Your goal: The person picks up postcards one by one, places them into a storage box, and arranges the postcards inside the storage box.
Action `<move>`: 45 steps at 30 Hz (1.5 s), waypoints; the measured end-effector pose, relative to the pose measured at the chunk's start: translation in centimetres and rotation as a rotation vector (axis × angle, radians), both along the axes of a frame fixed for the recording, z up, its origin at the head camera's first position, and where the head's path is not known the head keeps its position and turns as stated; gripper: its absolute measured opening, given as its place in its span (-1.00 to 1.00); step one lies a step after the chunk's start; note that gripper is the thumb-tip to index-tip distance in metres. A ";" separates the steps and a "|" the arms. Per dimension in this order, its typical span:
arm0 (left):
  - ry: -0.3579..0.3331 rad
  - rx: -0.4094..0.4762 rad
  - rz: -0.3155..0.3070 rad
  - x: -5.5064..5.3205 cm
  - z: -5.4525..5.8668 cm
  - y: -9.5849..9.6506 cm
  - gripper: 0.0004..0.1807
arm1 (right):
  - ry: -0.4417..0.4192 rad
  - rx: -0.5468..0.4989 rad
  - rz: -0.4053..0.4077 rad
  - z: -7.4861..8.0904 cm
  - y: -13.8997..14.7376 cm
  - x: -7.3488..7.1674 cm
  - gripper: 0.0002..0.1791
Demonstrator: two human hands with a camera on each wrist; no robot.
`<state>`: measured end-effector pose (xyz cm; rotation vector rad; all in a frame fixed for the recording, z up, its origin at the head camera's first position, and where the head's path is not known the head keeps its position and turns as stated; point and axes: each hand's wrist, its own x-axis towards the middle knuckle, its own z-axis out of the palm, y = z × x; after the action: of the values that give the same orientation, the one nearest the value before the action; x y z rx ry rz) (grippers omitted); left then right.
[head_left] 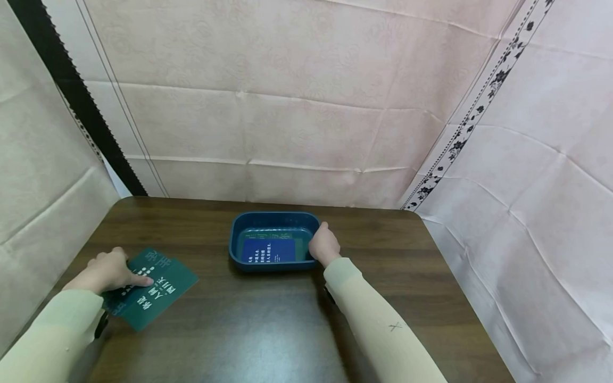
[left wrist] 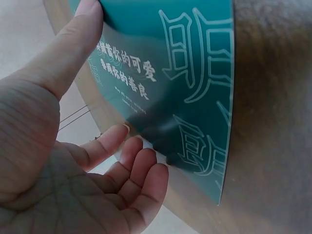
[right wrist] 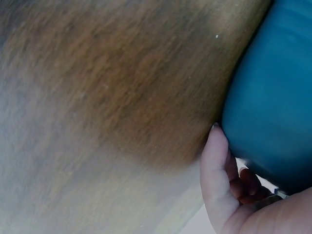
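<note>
Two overlapping dark green cards point(head_left: 170, 290) with white Chinese characters lie fanned at the table's left side. My left hand point(head_left: 107, 272) holds them, its thumb over the printed face and its fingers bent at the far-left edge. Close up in the left wrist view, the bent fingers point(left wrist: 146, 180) are right at the card's edge. Near the middle back of the table is a blue rectangular tray point(head_left: 275, 267). My right hand point(head_left: 325, 244) grips the tray's right end; in the right wrist view its fingers curl against the outer wall. Inside lie a blue card point(head_left: 275, 250) and a green card point(head_left: 254, 234) partly under it.
The brown wooden table point(head_left: 230, 330) has rounded back corners. Pale cloth point(head_left: 287, 117) hangs behind it and along both sides, with a black strip point(head_left: 96, 117) at the left and a floral border point(head_left: 469, 127) at the right.
</note>
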<state>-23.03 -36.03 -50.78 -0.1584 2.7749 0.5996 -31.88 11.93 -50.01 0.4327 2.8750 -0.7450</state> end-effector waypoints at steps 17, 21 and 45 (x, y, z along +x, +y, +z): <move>-0.001 0.019 -0.009 0.2 0.2 -0.1 0.34 | 0.024 -0.002 0.005 0.2 -0.1 0.5 -0.23; 0.012 0.014 -0.009 0.3 0.2 0.0 0.33 | 0.010 0.002 -0.003 0.2 -0.2 0.3 -0.23; 0.073 0.133 -0.012 -0.3 0.1 -0.5 -0.08 | 0.034 -0.002 0.024 0.3 0.1 0.7 -0.22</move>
<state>-23.32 -36.56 -50.68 -0.0930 2.7917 0.7990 -31.22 12.02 -49.71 0.3878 2.9050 -0.7580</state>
